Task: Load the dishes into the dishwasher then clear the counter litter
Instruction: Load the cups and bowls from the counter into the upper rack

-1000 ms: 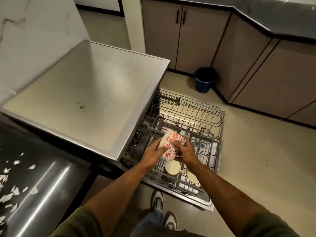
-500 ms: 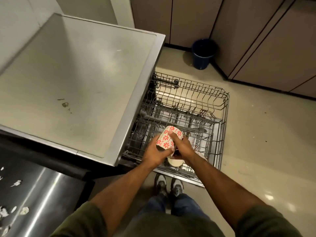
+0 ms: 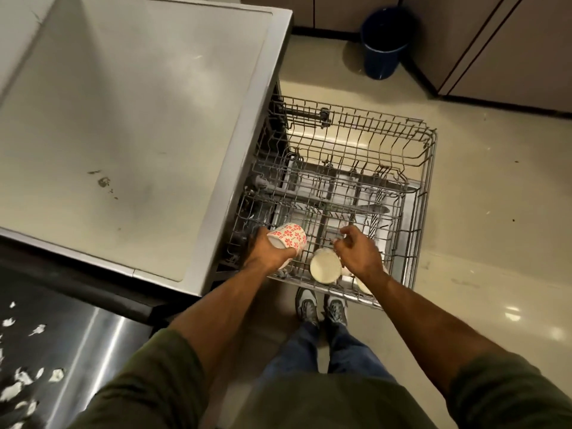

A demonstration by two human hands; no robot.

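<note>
Over the pulled-out rack: both hands are down at the near end of the wire dishwasher rack (image 3: 424,168), which juts from under the steel counter top (image 3: 130,125).
Left hand: the left hand (image 3: 263,255) grips the floral cup (image 3: 289,239), fingers wrapped round its body, white with red flowers, lying on its side at the rack's near-left corner, right by the counter edge.
Right hand: the right hand (image 3: 360,255) hovers just above the wires with loosely curled fingers, holding nothing.
Cream cup: a plain cream cup (image 3: 325,267) sits in the rack between the two hands, just beside the floral cup and close to the right hand's fingers.
Third piece: another pale dish (image 3: 363,287) peeks out under the right wrist; mostly hidden, can't tell what kind.
Litter: torn white paper scraps (image 3: 21,379) lie scattered on the dark counter at bottom left.
Floor: a blue bucket (image 3: 383,44) stands by the brown cabinets, well apart from the rack; grey sneakers (image 3: 320,305) sit just in front of the rack's near edge.
</note>
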